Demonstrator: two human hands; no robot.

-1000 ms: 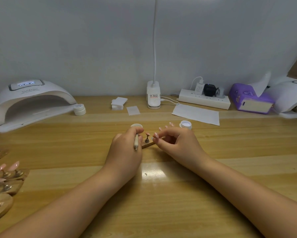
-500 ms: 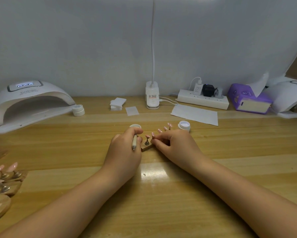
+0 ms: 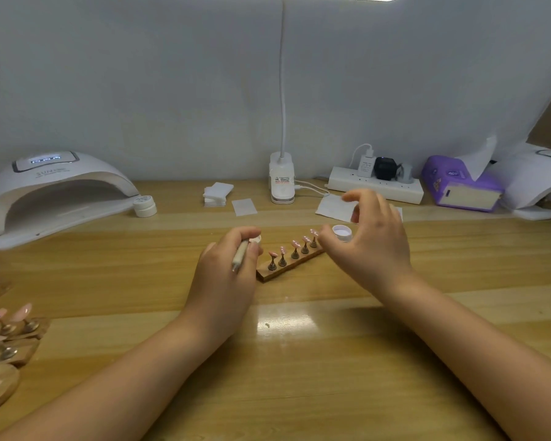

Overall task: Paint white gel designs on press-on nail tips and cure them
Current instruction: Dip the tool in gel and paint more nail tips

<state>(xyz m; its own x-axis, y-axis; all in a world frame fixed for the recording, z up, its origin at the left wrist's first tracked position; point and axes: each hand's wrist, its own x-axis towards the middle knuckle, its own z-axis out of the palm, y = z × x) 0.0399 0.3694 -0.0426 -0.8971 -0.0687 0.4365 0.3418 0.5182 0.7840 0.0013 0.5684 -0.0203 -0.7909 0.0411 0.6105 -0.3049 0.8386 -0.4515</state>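
Five pink tips [image 3: 295, 244] stand on pegs along a wooden strip [image 3: 287, 269] at mid-desk [image 3: 299, 361]. Left hand [image 3: 226, 275], fingers clamped on a brush [image 3: 239, 255]; right hand [image 3: 374, 243] raised, fingers apart, loosely curled.

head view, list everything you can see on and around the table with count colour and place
nail tips: five, pink, on pegs in a row on the strip
wooden strip: one, brown, table centre, angled
brush: one, pale handle, in the left hand
open gel jar: one, white, far end of the strip
jar by the left hand: one, white, mostly hidden
curing lamp: one, white, back left
closed jar: one, white, beside the lamp
wipe stack: white, back centre
desk lamp: one, white, back centre
power strip: one, white, back right
tissue pack: one, purple, back right
more tip holders: several, wooden, left edge
left hand: grips the brush
right hand: raised, holds nothing
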